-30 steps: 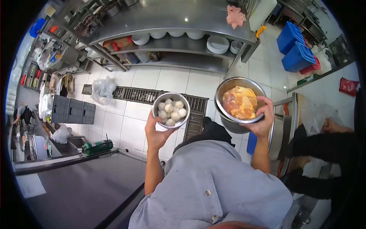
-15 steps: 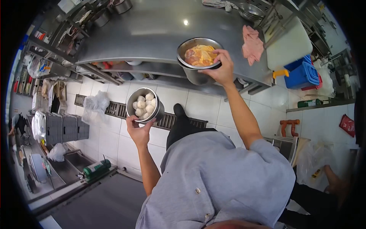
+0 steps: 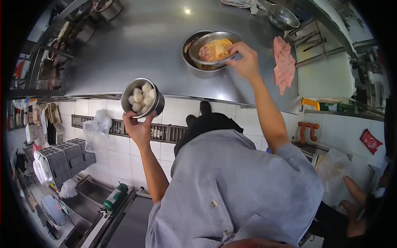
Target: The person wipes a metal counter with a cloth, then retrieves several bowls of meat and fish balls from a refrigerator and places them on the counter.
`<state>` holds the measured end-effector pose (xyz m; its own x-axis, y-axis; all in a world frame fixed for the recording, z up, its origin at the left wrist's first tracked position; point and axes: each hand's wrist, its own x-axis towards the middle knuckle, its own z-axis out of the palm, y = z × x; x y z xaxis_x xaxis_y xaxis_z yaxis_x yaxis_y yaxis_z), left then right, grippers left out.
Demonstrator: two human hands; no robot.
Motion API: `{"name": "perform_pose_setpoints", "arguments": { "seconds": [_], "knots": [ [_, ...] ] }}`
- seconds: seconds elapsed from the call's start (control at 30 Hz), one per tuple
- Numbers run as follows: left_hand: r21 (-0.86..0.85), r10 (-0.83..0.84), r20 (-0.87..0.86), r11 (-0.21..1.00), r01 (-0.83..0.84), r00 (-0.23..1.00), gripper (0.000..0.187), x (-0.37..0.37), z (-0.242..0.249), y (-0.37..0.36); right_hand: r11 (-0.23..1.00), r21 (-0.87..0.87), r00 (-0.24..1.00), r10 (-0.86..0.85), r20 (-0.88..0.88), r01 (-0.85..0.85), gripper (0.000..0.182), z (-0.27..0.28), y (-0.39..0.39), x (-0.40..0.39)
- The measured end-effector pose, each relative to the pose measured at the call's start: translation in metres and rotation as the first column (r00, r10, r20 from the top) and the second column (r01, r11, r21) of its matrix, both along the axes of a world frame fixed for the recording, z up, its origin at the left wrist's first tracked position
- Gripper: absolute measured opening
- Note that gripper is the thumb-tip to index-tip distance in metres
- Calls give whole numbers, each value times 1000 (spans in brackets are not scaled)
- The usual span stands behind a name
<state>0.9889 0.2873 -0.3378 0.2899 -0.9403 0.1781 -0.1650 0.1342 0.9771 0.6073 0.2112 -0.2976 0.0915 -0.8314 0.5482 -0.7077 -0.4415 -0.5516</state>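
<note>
While the left hand (image 3: pixel 138 126) grips the bowl of white balls (image 3: pixel 142 98) past the counter (image 3: pixel 136 49) edge and the right hand (image 3: pixel 245 62) holds the tilted meat bowl (image 3: pixel 215 48) over another bowl, either could spill.

A steel worktop (image 3: pixel 136 45) fills the top of the view, with a bright spot of ceiling light mirrored near its far edge. By its right end lie a pink cloth (image 3: pixel 284 66) and a white board (image 3: pixel 326 76); stacked steel bowls (image 3: pixel 283 16) sit at the far right corner. The floor (image 3: pixel 120 159) is white tile, crossed by a metal drain grate (image 3: pixel 159 132) just below the worktop's near edge. Grey crates (image 3: pixel 66 159) stand on the floor at left, beside a clear plastic bag (image 3: pixel 96 129). A steel sink (image 3: pixel 84 198) lies at lower left, with a green bottle (image 3: pixel 115 197) on its rim.
</note>
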Motion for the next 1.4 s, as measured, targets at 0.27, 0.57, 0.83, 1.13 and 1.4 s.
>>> {"name": "perform_pose_setpoints", "arguments": {
  "seconds": [0.27, 0.57, 0.83, 1.13, 1.4],
  "knots": [
    [-37, 19, -89, 999, -22, 996, 55, -30, -1, -41, 989, -136, 852, 27, 523, 52, 34, 41, -23, -62],
    [-18, -40, -59, 999, 39, 997, 54, -41, -34, -65, 995, -92, 890, 73, 451, -35, 36, 21, -31, -51],
    [-39, 19, 274, 999, -9, 962, 54, -39, -51, -76, 966, 205, 975, 186, -126, -158, 57, 6, -5, -19],
    [-72, -2, 301, 997, 25, 953, 72, -1, -53, -145, 889, 429, 979, -197, 44, 159, 82, -75, -33, 24],
    [-90, 92, 332, 994, -66, 939, 74, 60, -54, -216, 907, 321, 956, -293, 16, 273, 76, -77, -144, 133]
  ]
}}
